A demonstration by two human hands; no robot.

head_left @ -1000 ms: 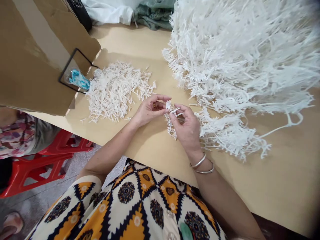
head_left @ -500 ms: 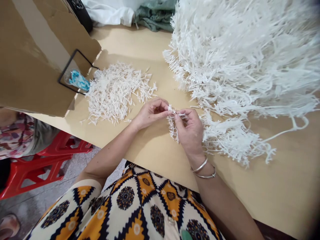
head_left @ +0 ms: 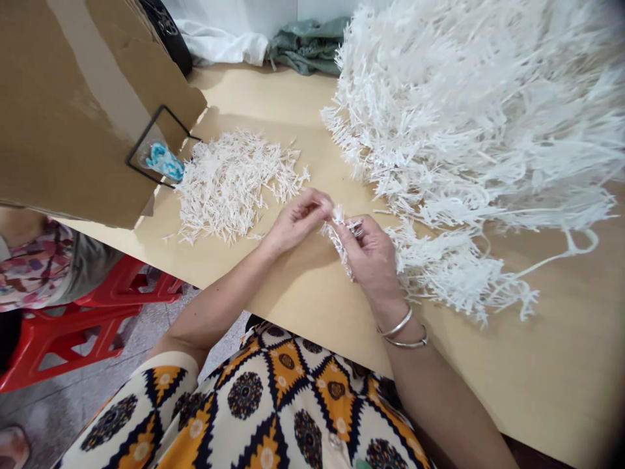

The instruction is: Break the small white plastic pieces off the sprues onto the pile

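My right hand (head_left: 372, 254) is closed around a white branched strand (head_left: 343, 251), thin and twiggy like plastic, which dangles below the fingers over the table. Thumb and fingertips of my left hand (head_left: 303, 218) are pinched at the strand's upper end, slightly blurred. To the left of my hands lies a loose heap of short white twig-like pieces (head_left: 227, 185). Just beyond my right wrist, a smaller tangle of white strands (head_left: 449, 270) spreads over the table, joining a large mound of the same strands (head_left: 463, 117).
A cardboard box (head_left: 83, 124) stands at the left, with a black wire frame (head_left: 159, 111) and a blue-and-white packet (head_left: 165, 161) against it. Green cloth (head_left: 307, 45) and white cloth (head_left: 224, 42) lie at the back. Red stools (head_left: 73, 339) and another person's patterned clothing (head_left: 36, 267) show at lower left.
The view has shifted slightly. My left fingertips have moved a little at the strand's upper end, and the strand hangs closer to my right hand.
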